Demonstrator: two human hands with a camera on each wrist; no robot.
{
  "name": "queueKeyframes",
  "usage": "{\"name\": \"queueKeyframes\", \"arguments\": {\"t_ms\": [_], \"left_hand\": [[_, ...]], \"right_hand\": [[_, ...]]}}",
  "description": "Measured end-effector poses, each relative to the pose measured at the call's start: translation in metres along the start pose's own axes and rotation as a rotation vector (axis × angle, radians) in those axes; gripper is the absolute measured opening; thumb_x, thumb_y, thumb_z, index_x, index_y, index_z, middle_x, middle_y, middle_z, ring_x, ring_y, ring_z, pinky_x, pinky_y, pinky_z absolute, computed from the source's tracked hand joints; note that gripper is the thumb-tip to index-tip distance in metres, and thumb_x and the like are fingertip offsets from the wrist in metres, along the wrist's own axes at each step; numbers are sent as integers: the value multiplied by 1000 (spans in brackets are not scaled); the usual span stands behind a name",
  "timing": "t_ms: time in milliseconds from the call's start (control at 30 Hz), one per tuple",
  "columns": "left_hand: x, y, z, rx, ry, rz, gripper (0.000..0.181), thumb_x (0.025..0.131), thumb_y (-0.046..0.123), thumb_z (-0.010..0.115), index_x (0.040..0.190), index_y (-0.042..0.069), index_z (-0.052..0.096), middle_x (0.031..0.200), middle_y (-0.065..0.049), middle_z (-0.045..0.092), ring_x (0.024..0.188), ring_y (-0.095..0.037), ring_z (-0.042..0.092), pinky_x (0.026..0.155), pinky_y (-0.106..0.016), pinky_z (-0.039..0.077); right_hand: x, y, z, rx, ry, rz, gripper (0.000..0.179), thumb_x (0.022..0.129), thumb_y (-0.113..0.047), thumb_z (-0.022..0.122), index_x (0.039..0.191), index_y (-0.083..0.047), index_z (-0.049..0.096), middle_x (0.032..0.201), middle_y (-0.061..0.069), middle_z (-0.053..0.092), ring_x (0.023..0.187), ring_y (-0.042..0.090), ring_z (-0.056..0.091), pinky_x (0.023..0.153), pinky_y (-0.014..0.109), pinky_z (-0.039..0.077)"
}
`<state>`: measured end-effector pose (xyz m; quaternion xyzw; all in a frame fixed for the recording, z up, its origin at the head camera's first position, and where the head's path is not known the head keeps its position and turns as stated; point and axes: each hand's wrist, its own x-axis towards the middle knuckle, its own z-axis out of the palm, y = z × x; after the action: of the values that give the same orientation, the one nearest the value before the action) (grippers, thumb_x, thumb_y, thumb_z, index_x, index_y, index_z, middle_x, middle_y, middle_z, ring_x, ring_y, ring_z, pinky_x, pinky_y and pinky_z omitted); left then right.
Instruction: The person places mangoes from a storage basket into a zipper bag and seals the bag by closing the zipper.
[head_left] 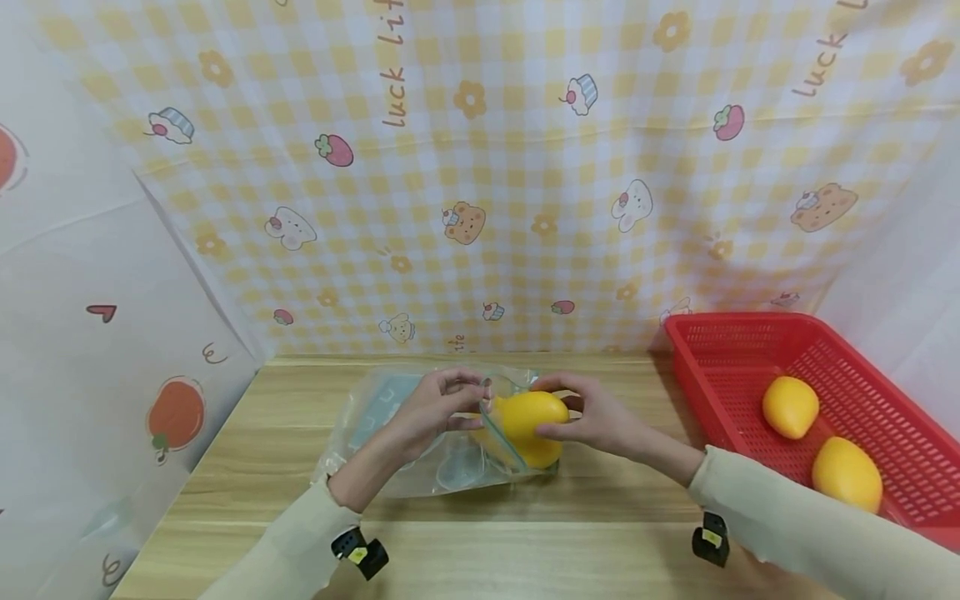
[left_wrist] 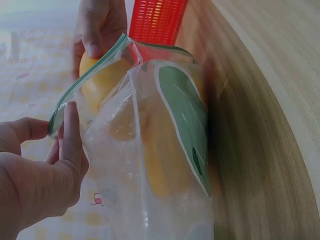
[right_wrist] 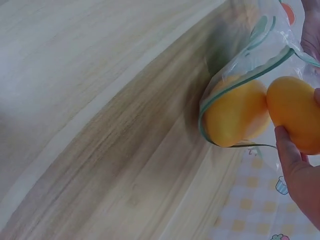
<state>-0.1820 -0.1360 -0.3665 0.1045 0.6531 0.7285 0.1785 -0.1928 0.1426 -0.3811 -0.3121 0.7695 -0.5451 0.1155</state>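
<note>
A clear zip bag (head_left: 442, 462) with a green-edged mouth lies on the table, its opening facing right. My left hand (head_left: 435, 412) pinches the rim of that mouth between thumb and fingers, as the left wrist view also shows. In my right hand (head_left: 592, 417) is a smooth yellow mango (right_wrist: 295, 112), held at the bag's opening by thumb and fingertips. Another yellow mango (right_wrist: 232, 117) lies inside the bag, just within the mouth and beside the held one. Through the film in the left wrist view, more yellow (left_wrist: 162, 165) shows behind a green leaf print.
To the right stands a red plastic basket (head_left: 705, 392) with slotted walls; two yellow mangoes (head_left: 790, 407) are visible in it. The wooden table (head_left: 570, 558) meets a checked cloth backdrop (head_left: 525, 275) at its far edge. White patterned cloth (head_left: 135, 333) hangs at the left.
</note>
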Motion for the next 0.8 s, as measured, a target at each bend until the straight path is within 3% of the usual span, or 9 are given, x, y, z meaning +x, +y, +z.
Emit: {"name": "queueKeyframes", "arguments": {"t_ms": [267,400,600,800], "left_hand": [[-1,3,2,-22,9,28,31,103,9,61,126,-10,54,116,-15,67,100,-24,67,83,-37,61],[-2,4,2,-36,16,33,30,102,8,61,126,-9,54,115,-15,68,97,-23,68,83,-37,61],[-3,5,1,-47,26,39,32,102,5,60,128,-12,51,111,-13,68,94,-21,67,82,-36,61],[-3,6,1,-47,31,45,31,102,5,60,127,-13,52,115,-19,66,93,-20,66,81,-36,61]], "right_hand": [[1,-1,2,-24,-77,1,48,89,-7,81,130,0,59,131,17,56,107,36,63,82,37,61],[2,-2,3,-71,-49,5,47,87,-8,83,126,3,60,126,19,59,107,38,63,79,35,62],[-2,-6,-7,-40,-6,33,51,85,-4,83,126,11,57,125,28,56,110,43,62,82,37,61],[-7,-8,-20,-104,27,50,44,88,-9,82,124,4,62,122,18,61,110,39,64,84,35,61]]}}
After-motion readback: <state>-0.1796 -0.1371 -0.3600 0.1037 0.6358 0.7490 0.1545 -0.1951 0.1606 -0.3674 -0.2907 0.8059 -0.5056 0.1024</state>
